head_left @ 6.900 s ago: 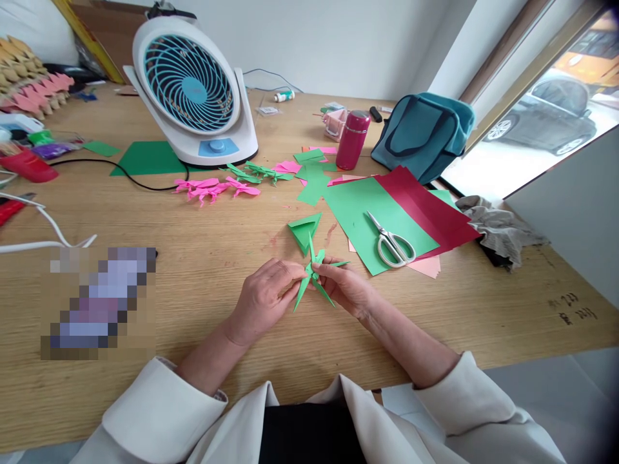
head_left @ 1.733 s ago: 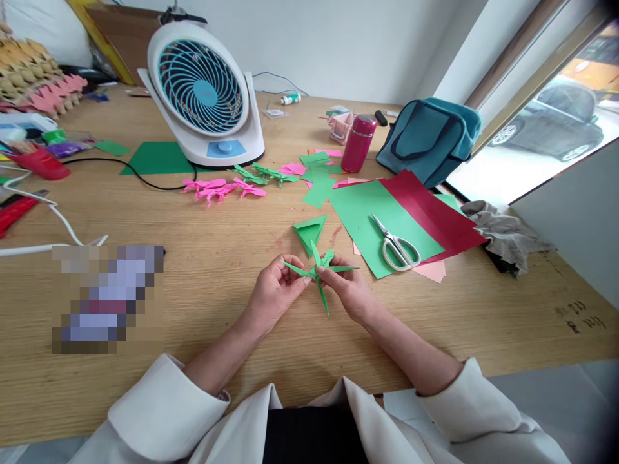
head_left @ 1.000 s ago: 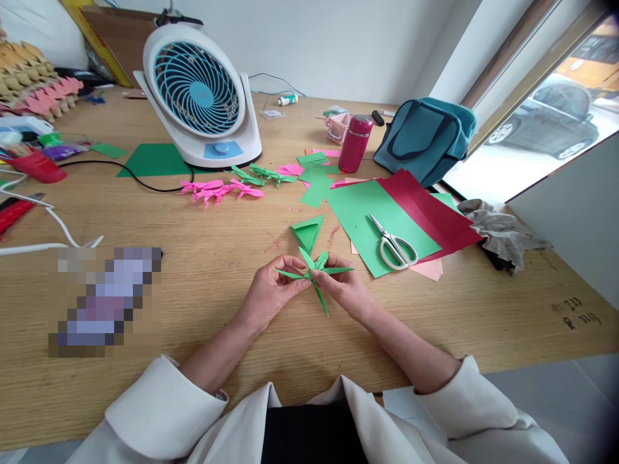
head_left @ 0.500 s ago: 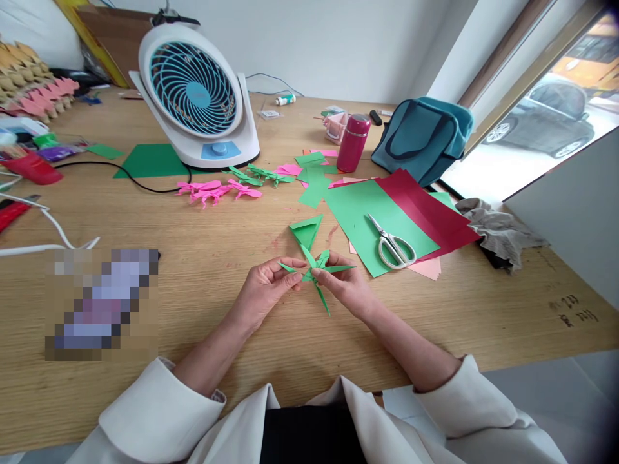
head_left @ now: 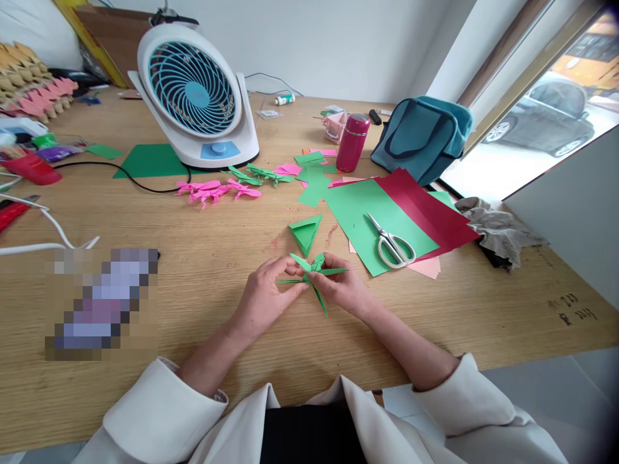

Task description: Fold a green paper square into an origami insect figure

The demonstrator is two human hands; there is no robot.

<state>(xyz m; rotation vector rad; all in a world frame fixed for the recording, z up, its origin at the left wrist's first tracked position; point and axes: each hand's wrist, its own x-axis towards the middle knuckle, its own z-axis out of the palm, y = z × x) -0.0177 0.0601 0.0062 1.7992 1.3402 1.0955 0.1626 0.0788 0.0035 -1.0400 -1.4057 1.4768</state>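
Observation:
Between my two hands, above the table, is a green folded paper figure [head_left: 316,263] with several thin pointed limbs sticking out. My left hand [head_left: 264,290] pinches its left side between thumb and fingers. On the other side my right hand [head_left: 345,289] grips the body, the thumb lying on top. Parts of the figure are hidden behind the fingers. Just beyond it lies a green folded paper triangle [head_left: 307,233]. Farther back rest pink folded paper figures [head_left: 207,190] and green folded paper figures [head_left: 258,174].
White-handled scissors [head_left: 391,243] lie on green paper sheets [head_left: 367,219] at the right, over red sheets [head_left: 425,216]. A fan [head_left: 198,96], a pink flask [head_left: 353,143] and a teal bag [head_left: 420,138] stand behind. To the left is a blurred-out object [head_left: 106,299].
My left hand's fingers have shifted on the figure and now sit higher behind it. The figure has turned slightly, its left limbs pointing differently. The triangle and tools have stayed put.

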